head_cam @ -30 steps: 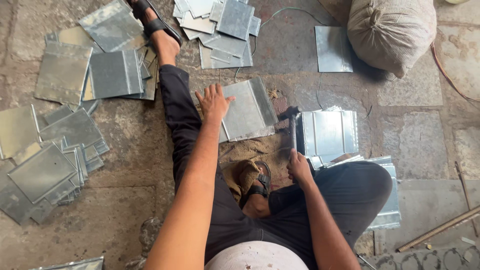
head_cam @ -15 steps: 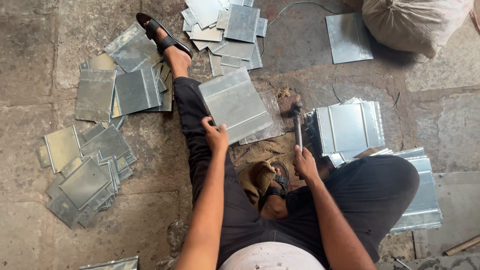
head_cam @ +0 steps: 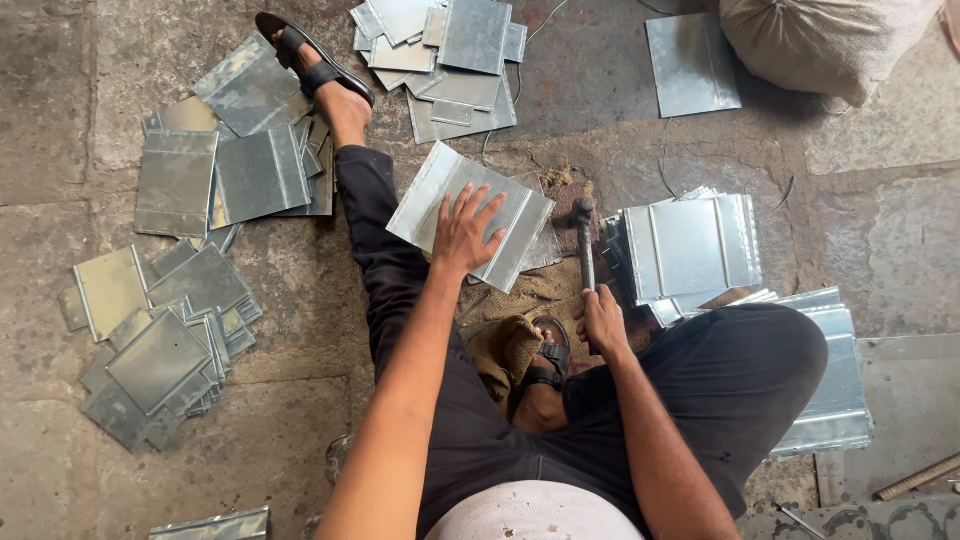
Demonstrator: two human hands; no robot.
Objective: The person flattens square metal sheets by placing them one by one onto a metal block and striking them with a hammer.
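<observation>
Galvanized sheet panel [head_cam: 470, 213], ribbed along its edges, lay on the stone floor [head_cam: 300, 300] by my outstretched leg. Left hand [head_cam: 466, 232] pressed flat on it, fingers [head_cam: 487, 207] splayed open. Right hand [head_cam: 603, 322] gripped a hammer [head_cam: 585, 240], head down near the panel's edge.
</observation>
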